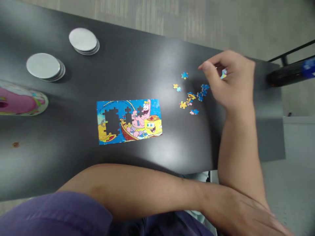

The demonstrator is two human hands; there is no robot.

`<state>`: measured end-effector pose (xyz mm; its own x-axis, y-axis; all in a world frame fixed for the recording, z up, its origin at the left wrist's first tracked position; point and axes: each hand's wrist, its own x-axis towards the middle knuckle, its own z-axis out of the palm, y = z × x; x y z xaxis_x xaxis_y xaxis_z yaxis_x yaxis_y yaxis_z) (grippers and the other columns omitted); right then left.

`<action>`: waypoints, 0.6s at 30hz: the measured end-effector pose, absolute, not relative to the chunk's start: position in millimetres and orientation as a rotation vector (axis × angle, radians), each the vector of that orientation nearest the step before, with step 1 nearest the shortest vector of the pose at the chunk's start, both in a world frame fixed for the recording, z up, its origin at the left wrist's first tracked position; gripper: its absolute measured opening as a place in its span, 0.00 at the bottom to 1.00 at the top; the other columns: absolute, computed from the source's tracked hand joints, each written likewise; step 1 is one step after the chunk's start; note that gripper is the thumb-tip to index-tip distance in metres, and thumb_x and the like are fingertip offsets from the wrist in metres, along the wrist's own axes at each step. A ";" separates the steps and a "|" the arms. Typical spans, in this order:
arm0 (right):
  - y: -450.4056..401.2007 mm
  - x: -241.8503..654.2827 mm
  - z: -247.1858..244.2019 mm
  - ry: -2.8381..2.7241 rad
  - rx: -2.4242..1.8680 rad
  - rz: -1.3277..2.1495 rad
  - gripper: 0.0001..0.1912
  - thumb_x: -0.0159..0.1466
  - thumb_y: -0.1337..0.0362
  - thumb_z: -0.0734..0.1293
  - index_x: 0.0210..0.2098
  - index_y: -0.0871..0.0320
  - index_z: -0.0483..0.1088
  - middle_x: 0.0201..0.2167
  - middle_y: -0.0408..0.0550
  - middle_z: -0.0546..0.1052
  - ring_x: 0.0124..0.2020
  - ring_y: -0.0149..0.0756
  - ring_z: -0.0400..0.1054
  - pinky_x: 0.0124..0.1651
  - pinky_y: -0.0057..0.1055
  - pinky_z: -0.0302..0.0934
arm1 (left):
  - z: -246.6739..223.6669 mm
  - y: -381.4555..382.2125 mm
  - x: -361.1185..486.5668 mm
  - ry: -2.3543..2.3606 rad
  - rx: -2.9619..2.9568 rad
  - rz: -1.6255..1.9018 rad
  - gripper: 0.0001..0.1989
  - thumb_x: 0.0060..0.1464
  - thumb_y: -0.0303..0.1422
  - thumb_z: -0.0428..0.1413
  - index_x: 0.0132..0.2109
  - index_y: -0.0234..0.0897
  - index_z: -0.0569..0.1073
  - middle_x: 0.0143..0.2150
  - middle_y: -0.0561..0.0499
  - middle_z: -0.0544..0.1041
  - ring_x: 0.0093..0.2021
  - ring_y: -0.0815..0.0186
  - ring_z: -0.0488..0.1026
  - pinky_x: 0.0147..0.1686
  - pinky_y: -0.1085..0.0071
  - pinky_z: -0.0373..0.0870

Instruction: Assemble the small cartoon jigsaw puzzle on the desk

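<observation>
My right hand (227, 75) is raised over the right part of the table, thumb and forefinger pressed together and the other fingers curled. A small colourful puzzle piece (223, 73) shows against its palm. Below and left of it lie several loose puzzle pieces (191, 96), mostly blue and yellow. A partly assembled cartoon puzzle (154, 123) lies flat to the left, with dark gaps in its left half and middle. My left forearm crosses the bottom of the view. My left hand (248, 213) rests by my right elbow, fingers stretched out and partly cut off.
Two stacks of round silvery discs, a back stack (83, 39) and a front stack (44, 65), stand at the left of the dark table (137, 68). A pink patterned can (22, 100) is at the left edge. A dark bottle-like object (287, 76) juts in at right.
</observation>
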<state>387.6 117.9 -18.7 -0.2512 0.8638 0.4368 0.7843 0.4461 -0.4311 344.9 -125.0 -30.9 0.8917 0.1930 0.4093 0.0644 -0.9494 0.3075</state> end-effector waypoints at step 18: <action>99.6 426.2 18.8 -2.548 -1.401 0.995 0.12 0.70 0.48 0.90 0.46 0.45 0.92 0.41 0.45 0.90 0.38 0.44 0.78 0.42 0.45 0.72 | -33.1 -118.3 295.3 -0.360 2.459 0.930 0.46 0.82 0.23 0.34 0.75 0.65 0.91 0.76 0.65 0.88 0.78 0.76 0.84 0.72 0.81 0.80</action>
